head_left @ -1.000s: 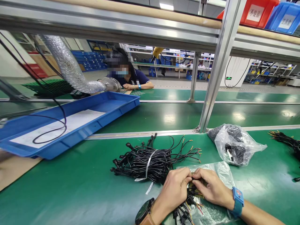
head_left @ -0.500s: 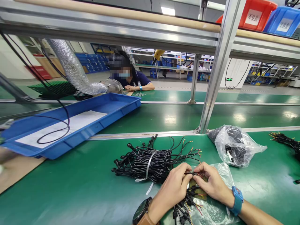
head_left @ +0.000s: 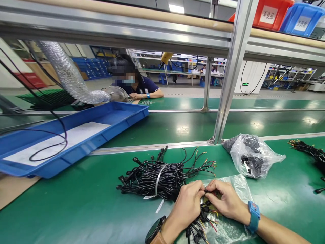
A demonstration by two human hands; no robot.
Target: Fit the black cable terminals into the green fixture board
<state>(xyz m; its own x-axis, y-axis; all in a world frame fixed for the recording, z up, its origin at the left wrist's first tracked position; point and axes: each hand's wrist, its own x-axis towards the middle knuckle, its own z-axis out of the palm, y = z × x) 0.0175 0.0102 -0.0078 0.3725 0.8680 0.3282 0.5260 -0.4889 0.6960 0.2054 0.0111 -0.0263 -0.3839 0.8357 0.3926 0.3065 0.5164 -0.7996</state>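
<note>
My left hand (head_left: 189, 203) and my right hand (head_left: 225, 198) meet fingertip to fingertip. Both pinch a short black cable (head_left: 206, 191), mostly hidden by the fingers; thin reddish wire shows by the right fingers. Beneath them, several short black cables with connectors (head_left: 204, 214) and bare coloured wire ends lie on a clear plastic bag (head_left: 228, 230). Just beyond my left hand rests a bundle of long black cables (head_left: 162, 178), bound with a pale tie, its stripped ends pointing right.
A clear bag of black parts (head_left: 250, 156) sits behind my right hand, with more black cables (head_left: 308, 149) at far right. A long blue tray (head_left: 101, 139) stands left. A metal post (head_left: 230, 74) rises from the bench; across it, a co-worker (head_left: 142, 86) leans on the green surface.
My hands have come closer together, so less of the cable shows between the fingers. The whole view has shifted slightly; the bundle and bags stay in place on the bench.
</note>
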